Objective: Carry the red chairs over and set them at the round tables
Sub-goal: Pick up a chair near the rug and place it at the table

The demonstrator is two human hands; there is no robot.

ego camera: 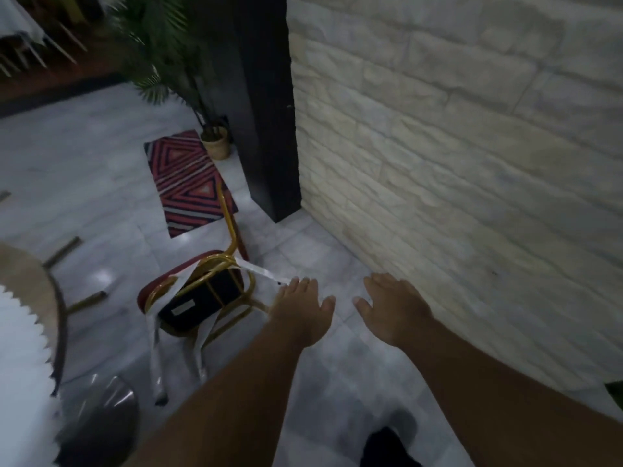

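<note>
**A:** How are the hands held?

**B:** Both bare arms reach forward and down. The left hand [303, 311] and the right hand [394, 308] are flat, palms down, with fingers straight and slightly spread. Neither holds anything. They hover side by side, a little apart, over the pale tiled floor [337, 365].

**A:** What's around them?

**B:** A stone wall [455, 163] runs along the right, close to the right hand. A black pillar [266, 129] stands at its far end. A potted plant [215, 141] and a striped rug [188, 183] lie to the pillar's left. A dark shoe [387, 446] shows at the bottom edge.

**A:** And the chair?

**B:** The red chair [202, 298] is tipped over on the floor. Its black underside and gold frame face up, and one gold leg points toward the rug. White strips [259, 271] trail across it. It lies just left of the left hand. The hand overlaps a frame bar, but I can't tell whether they touch. The round table [27, 291], with a white cloth, sits at the left edge, near the chair.
</note>
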